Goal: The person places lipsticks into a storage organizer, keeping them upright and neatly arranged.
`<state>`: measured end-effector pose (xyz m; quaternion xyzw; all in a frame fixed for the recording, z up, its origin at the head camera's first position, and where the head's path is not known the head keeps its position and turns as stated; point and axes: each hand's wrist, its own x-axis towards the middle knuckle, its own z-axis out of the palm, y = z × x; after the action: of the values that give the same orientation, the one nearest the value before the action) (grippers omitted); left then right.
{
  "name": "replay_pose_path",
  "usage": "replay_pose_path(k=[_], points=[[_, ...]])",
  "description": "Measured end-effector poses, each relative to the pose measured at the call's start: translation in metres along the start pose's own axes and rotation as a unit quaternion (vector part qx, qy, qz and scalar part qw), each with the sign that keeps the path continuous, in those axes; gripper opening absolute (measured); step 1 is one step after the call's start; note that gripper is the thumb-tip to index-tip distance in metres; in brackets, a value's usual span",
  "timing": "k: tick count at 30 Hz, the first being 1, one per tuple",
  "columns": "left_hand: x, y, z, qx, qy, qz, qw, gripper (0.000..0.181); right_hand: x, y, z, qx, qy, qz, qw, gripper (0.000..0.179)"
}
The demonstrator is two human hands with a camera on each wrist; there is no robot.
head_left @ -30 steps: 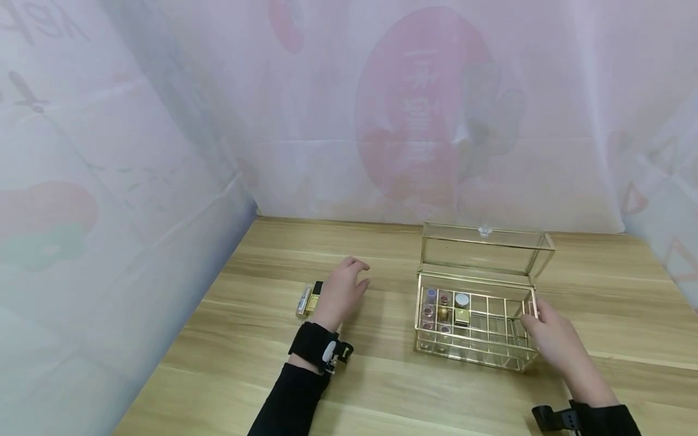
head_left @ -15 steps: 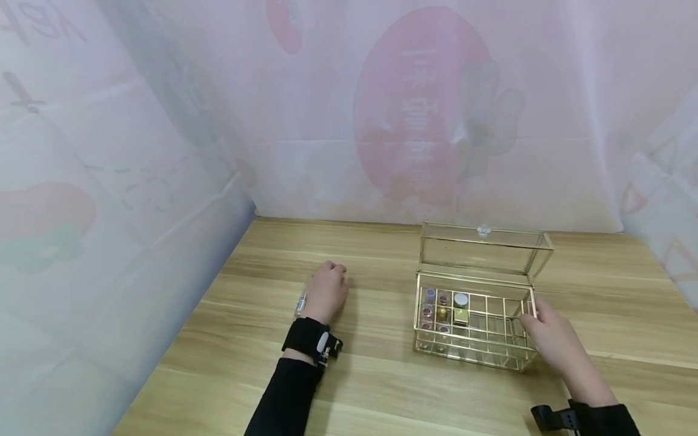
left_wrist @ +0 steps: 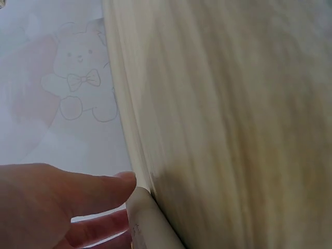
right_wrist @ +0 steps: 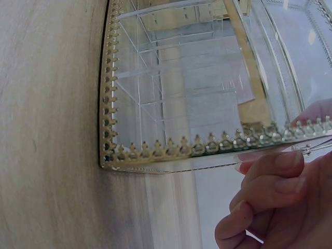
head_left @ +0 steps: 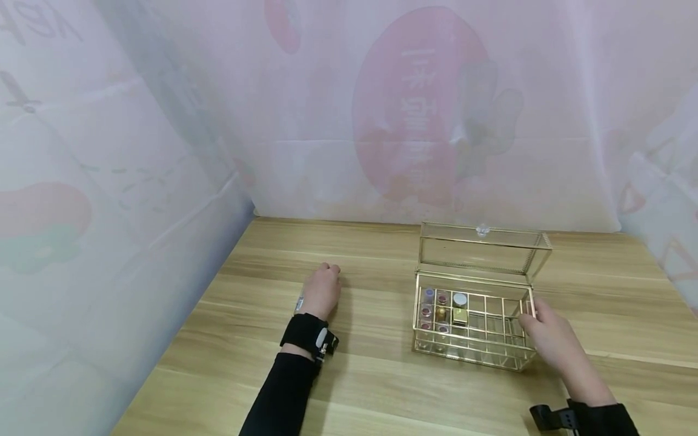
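Observation:
In the head view my left hand (head_left: 320, 292) is down at the table, fingers bent and pointing away. A sliver of a clear-and-silver tube (head_left: 299, 303) shows at its left side. The left wrist view has my thumb tip at the end of a pale cylindrical tube (left_wrist: 150, 220) lying on the wood, other fingers partly hidden behind it; whether they pinch it I cannot tell. My right hand (head_left: 556, 339) grips the right wall of a gold-framed glass box (head_left: 471, 357), thumb at the inner side, fingers curled outside (right_wrist: 270, 189). Its lid (head_left: 485, 239) stands raised.
Small lipsticks and cosmetics (head_left: 442, 312) fill the box's left compartments, including a white-topped one (head_left: 460, 300) and a gold square one (head_left: 460, 317). A wire grid divides the box. Printed pale sheets (head_left: 305, 157) wall the wooden table (head_left: 382, 393) at back and sides.
My left hand has moved left and slightly down over the small tubes, its fingers bending; the black-and-gold lipstick there is now covered. My right hand stays on the box.

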<state>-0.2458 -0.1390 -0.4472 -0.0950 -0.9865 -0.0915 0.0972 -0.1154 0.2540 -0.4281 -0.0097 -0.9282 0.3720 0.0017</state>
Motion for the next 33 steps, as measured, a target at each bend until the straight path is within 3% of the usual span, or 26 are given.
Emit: replay_pose_path(k=[15, 21, 29, 33], points=[[-0.003, 0.002, -0.001, -0.038, 0.008, 0.015, 0.9991, 0.021, -0.003, -0.001, 0.001, 0.005, -0.005, 0.003, 1.0, 0.029], [-0.003, 0.002, 0.001, -0.063, 0.018, 0.012, 0.9978, 0.023, -0.002, -0.002, 0.001, 0.012, -0.01, 0.002, 0.9999, 0.039], [-0.007, 0.005, -0.001, -0.136, 0.029, -0.001, 0.9902, 0.022, -0.003, -0.004, 0.001, 0.015, -0.013, 0.004, 0.9998, 0.042], [-0.008, 0.009, -0.009, -0.146, 0.052, 0.004, 0.9878, 0.026, -0.003, -0.004, 0.0, 0.013, -0.011, 0.003, 0.9998, 0.039]])
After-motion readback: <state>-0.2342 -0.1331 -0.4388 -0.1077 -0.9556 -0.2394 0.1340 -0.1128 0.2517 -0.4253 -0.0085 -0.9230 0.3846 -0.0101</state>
